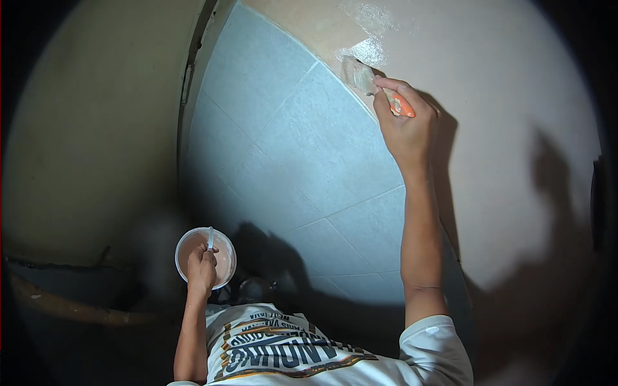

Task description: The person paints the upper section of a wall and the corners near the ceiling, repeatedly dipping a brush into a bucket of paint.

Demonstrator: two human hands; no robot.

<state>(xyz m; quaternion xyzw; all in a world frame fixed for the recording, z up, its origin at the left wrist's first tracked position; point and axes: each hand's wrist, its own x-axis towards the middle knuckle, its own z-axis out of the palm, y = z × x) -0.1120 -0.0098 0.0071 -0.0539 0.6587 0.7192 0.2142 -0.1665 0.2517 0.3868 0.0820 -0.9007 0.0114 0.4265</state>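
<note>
No counter or floor in plain view; only a wall carrying the work. Lower left part faced with pale blue tiles, set in a grid with thin light grout lines. Above and right of the tiles, bare plaster in a beige-pink tone, matt and dry over most of its spread. Near the top, just above the tile edge, a glossy wet patch of paint, catching the light. Directly on the wall at the tile border, just below that patch: the bristles of a brush, pressed flat. Dark shadows across the lower and right areas.
</note>
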